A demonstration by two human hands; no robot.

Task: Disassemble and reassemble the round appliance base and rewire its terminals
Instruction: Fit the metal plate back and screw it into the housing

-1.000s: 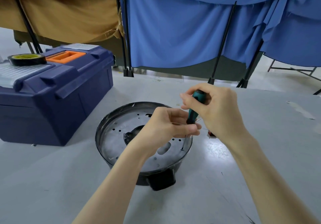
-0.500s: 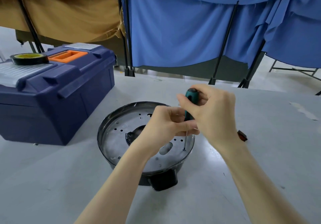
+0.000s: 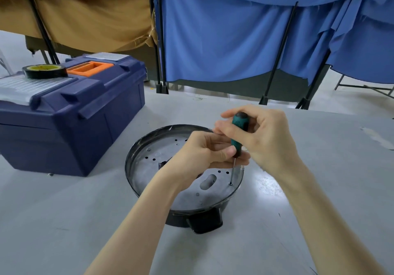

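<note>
Screw work, head view: right hand curled round handle of green screwdriver, left hand pinching its lower end, tip in a screw near right rim of round appliance base on grey table. Next, probably: firm downward pressure, tip square, twist. Loosening or tightening? Can't tell. Base middle hidden behind left hand.

no text, brand or number can be read. faint marks are seen on the yellow core of the tape roll (too blurred to be made out); nothing legible is shown on the toolbox or the screwdriver handle.
</note>
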